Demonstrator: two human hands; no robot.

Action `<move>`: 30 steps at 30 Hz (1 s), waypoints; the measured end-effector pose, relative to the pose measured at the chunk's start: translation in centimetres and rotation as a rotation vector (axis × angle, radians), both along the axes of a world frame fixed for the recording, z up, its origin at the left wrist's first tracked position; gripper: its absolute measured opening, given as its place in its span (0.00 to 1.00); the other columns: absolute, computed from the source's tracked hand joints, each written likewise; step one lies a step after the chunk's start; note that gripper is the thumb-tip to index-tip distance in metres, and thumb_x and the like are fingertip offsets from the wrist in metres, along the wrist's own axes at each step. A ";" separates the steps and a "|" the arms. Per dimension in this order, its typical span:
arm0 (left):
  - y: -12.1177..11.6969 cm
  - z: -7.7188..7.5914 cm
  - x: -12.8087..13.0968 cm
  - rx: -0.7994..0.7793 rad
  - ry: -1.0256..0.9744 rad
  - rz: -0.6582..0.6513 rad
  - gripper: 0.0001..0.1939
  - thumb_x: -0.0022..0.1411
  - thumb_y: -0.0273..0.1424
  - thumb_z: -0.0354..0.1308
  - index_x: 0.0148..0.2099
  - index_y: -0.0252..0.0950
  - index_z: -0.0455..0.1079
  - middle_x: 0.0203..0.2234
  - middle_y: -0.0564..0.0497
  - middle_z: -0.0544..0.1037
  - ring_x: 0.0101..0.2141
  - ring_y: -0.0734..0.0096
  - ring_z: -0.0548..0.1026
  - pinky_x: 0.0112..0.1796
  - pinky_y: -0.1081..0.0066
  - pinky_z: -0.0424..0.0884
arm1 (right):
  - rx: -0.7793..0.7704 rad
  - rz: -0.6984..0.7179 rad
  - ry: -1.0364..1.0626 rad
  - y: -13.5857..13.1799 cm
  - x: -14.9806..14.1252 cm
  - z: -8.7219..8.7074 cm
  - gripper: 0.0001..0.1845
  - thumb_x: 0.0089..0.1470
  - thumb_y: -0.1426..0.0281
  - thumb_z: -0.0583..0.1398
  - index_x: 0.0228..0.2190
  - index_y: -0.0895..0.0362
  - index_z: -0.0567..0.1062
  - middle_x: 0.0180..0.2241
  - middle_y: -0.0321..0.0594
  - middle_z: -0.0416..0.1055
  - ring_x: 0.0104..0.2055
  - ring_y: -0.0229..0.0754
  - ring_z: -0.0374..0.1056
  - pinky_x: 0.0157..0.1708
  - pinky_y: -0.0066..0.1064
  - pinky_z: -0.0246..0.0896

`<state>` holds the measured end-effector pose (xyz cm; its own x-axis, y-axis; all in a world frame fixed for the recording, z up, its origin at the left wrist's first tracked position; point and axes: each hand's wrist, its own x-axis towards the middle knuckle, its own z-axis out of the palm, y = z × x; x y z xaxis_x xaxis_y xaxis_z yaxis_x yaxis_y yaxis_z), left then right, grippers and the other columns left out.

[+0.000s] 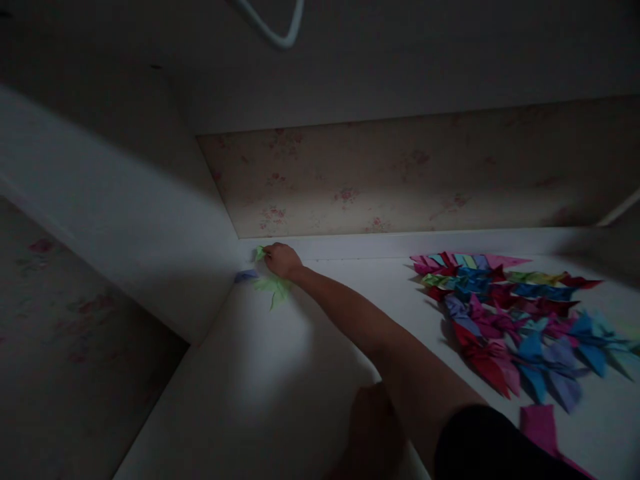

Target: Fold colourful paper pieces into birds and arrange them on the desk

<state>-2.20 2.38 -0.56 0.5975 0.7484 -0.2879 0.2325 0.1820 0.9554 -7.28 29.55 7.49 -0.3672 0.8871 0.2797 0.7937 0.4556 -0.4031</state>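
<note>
Pinching a light green folded paper (260, 253) in a closed grip, the right hand (283, 260) reaches the far left corner of a white surface (300, 400). 1 more green piece (273, 287) and 1 purple piece (246, 275) lie near. A white ledge (360, 247) and floral wallpaper (350, 180) back the dim nook, a pale panel (125, 200) at left. The outstretched forearm (380, 333) crosses before massed colorful folded papers (487, 317). Below, the left hand (371, 420) is too shadowed to tell its grip.
</note>
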 end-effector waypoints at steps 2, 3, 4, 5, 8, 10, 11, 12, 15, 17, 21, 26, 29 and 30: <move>-1.2 0.0 -0.1 0.121 0.086 0.113 0.18 0.58 0.42 0.50 0.24 0.36 0.68 0.21 0.49 0.71 0.26 0.69 0.66 0.26 0.69 0.58 | 0.054 0.018 0.032 -1.6 2.4 0.9 0.17 0.57 0.73 0.53 0.48 0.58 0.72 0.47 0.44 0.70 0.49 0.43 0.64 0.50 0.32 0.55; -1.4 0.2 -0.1 0.173 0.117 0.146 0.18 0.57 0.42 0.51 0.23 0.36 0.66 0.19 0.51 0.69 0.24 0.71 0.64 0.25 0.70 0.56 | 0.077 0.024 0.045 -2.5 3.8 1.3 0.18 0.57 0.74 0.54 0.48 0.57 0.72 0.47 0.42 0.70 0.48 0.42 0.64 0.50 0.30 0.54; -1.5 0.4 -0.2 0.209 0.134 0.159 0.17 0.57 0.41 0.51 0.22 0.35 0.65 0.18 0.53 0.67 0.23 0.72 0.62 0.24 0.71 0.54 | 0.099 0.026 0.054 -3.5 5.3 1.7 0.17 0.57 0.75 0.53 0.48 0.56 0.72 0.46 0.41 0.71 0.48 0.40 0.65 0.49 0.29 0.54; -1.5 0.6 -0.2 0.228 0.140 0.153 0.17 0.57 0.41 0.51 0.22 0.35 0.64 0.17 0.54 0.66 0.22 0.73 0.62 0.24 0.71 0.53 | 0.120 0.021 0.066 -4.6 6.8 1.9 0.17 0.58 0.75 0.53 0.47 0.56 0.73 0.46 0.41 0.71 0.47 0.39 0.65 0.49 0.28 0.54; -1.3 1.3 -0.1 0.286 0.140 0.141 0.17 0.58 0.41 0.49 0.22 0.36 0.62 0.17 0.55 0.63 0.22 0.73 0.61 0.24 0.72 0.53 | 0.171 -0.005 0.173 -8.5 11.5 2.3 0.14 0.60 0.71 0.53 0.44 0.58 0.75 0.42 0.41 0.72 0.42 0.38 0.66 0.46 0.28 0.56; -1.3 1.6 0.0 0.334 0.146 0.151 0.18 0.59 0.42 0.49 0.22 0.36 0.62 0.17 0.56 0.63 0.23 0.73 0.62 0.25 0.73 0.54 | 0.188 -0.017 0.280 -11.7 14.4 2.2 0.12 0.59 0.69 0.55 0.41 0.57 0.76 0.39 0.41 0.72 0.39 0.38 0.66 0.44 0.29 0.58; -1.4 1.7 0.1 0.352 0.142 0.157 0.18 0.59 0.42 0.48 0.22 0.36 0.62 0.17 0.56 0.63 0.23 0.73 0.62 0.26 0.73 0.55 | 0.196 -0.025 0.329 -13.4 15.8 2.0 0.11 0.58 0.68 0.56 0.39 0.56 0.76 0.37 0.40 0.71 0.38 0.37 0.65 0.43 0.29 0.59; -1.5 1.8 0.2 0.367 0.138 0.163 0.18 0.59 0.42 0.48 0.23 0.36 0.63 0.17 0.56 0.63 0.24 0.72 0.63 0.26 0.73 0.56 | 0.203 -0.036 0.374 -15.3 17.2 1.8 0.10 0.57 0.68 0.58 0.38 0.56 0.77 0.37 0.40 0.69 0.38 0.37 0.65 0.42 0.29 0.60; -1.8 1.7 0.4 0.415 0.140 0.179 0.18 0.59 0.41 0.48 0.23 0.36 0.64 0.18 0.56 0.65 0.24 0.72 0.64 0.28 0.73 0.57 | 0.199 -0.099 0.550 -21.2 20.9 0.6 0.08 0.54 0.66 0.60 0.34 0.55 0.76 0.43 0.43 0.64 0.40 0.38 0.65 0.39 0.29 0.64; -2.0 1.6 0.5 0.447 0.151 0.184 0.18 0.59 0.42 0.48 0.23 0.36 0.64 0.17 0.56 0.64 0.24 0.71 0.64 0.27 0.73 0.57 | 0.129 -0.160 0.650 -25.2 22.9 -0.5 0.08 0.54 0.65 0.59 0.33 0.56 0.75 0.44 0.43 0.64 0.42 0.39 0.66 0.37 0.29 0.65; -2.3 1.7 0.8 0.491 0.106 0.193 0.19 0.60 0.43 0.49 0.24 0.35 0.65 0.17 0.57 0.63 0.23 0.73 0.63 0.27 0.73 0.56 | -0.115 -0.243 0.754 -31.8 25.4 -2.8 0.12 0.56 0.61 0.57 0.32 0.57 0.72 0.29 0.35 0.70 0.31 0.37 0.67 0.32 0.27 0.62; -2.8 2.3 1.3 0.437 -0.046 0.246 0.17 0.59 0.43 0.53 0.37 0.34 0.70 0.21 0.57 0.66 0.22 0.75 0.62 0.24 0.75 0.58 | -0.217 -0.335 0.844 -36.0 24.8 -4.7 0.12 0.53 0.61 0.59 0.29 0.58 0.73 0.26 0.35 0.70 0.28 0.36 0.66 0.29 0.26 0.60; -3.5 2.6 1.8 0.357 -0.071 0.178 0.21 0.58 0.45 0.54 0.45 0.34 0.70 0.20 0.58 0.65 0.19 0.77 0.61 0.20 0.76 0.58 | -0.171 -0.275 0.837 -36.6 24.1 -4.8 0.10 0.53 0.62 0.60 0.30 0.57 0.75 0.29 0.37 0.71 0.31 0.37 0.67 0.31 0.27 0.61; -3.8 2.7 1.9 0.357 -0.071 0.160 0.20 0.58 0.46 0.54 0.43 0.34 0.70 0.20 0.58 0.64 0.19 0.77 0.61 0.20 0.77 0.58 | -0.152 -0.246 0.837 -36.7 24.0 -4.8 0.10 0.53 0.63 0.60 0.30 0.56 0.76 0.30 0.37 0.72 0.32 0.38 0.67 0.32 0.27 0.61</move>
<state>-0.34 -1.46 2.17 0.4748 0.8789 0.0454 0.1590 -0.1363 0.9778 16.68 -7.15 2.66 0.1117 0.9633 0.2441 0.2797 0.2052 -0.9379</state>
